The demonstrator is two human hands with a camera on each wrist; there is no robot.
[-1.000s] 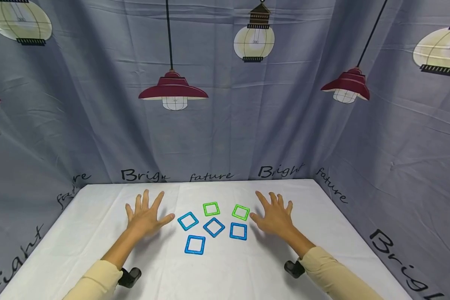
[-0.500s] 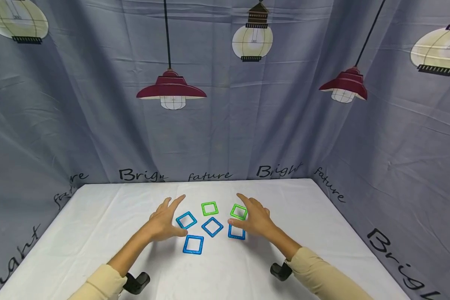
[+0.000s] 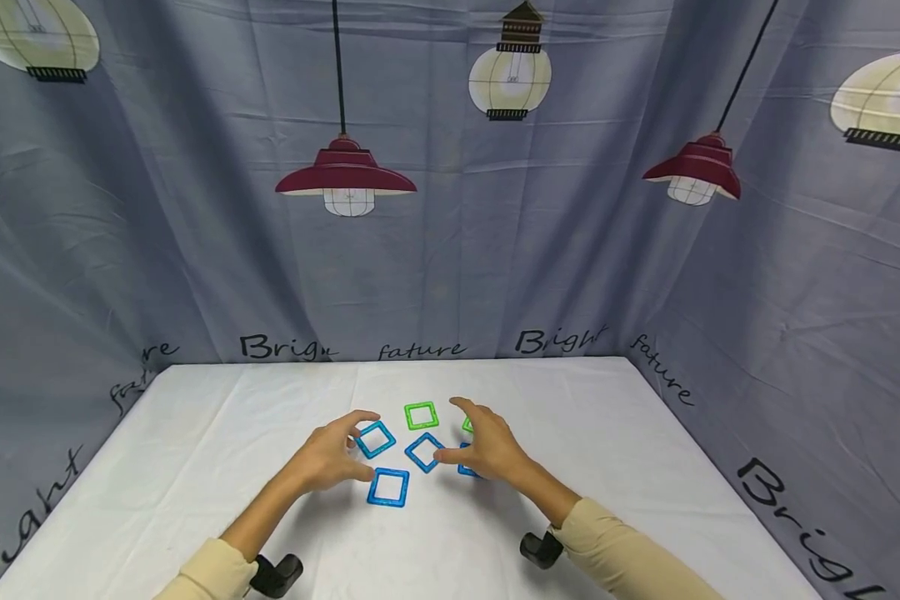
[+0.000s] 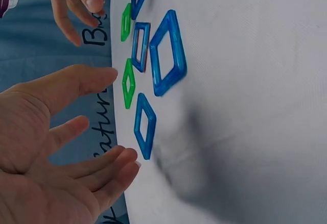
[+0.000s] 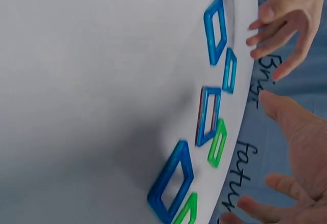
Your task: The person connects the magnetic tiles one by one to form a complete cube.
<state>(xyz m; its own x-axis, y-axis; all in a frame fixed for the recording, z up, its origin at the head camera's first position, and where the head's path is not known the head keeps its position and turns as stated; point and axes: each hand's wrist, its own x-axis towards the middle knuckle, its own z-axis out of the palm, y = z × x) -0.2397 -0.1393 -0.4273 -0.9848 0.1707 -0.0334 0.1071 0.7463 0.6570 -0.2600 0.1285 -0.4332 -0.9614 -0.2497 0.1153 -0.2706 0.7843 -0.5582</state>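
Note:
My left hand (image 3: 330, 454) reaches over the table at the left of several square plastic frames, its fingers relaxed. Its fingertips are right by the left blue frame (image 3: 387, 431), and its thumb overlaps a corner of the front blue frame (image 3: 387, 502). From the right, my right hand (image 3: 492, 444) extends with thumb and index finger apart. Its thumb overlaps the middle blue frame (image 3: 416, 442) in the head view. Behind this hand, the right blue frame (image 3: 468, 472) and the right green frame (image 3: 467, 425) are partly hidden. The other green frame (image 3: 423, 427) lies at the back, between the hands.
A white cloth (image 3: 450, 550) covers the table. Grey-blue curtains (image 3: 435, 275) printed with lamps and lettering stand at the back and sides. Dark wrist mounts (image 3: 276, 575) hang below the sleeves.
Both hands have moved inward from the two sides to over the frames, and their spread fingers have drawn closer together. The frames lie where they were.

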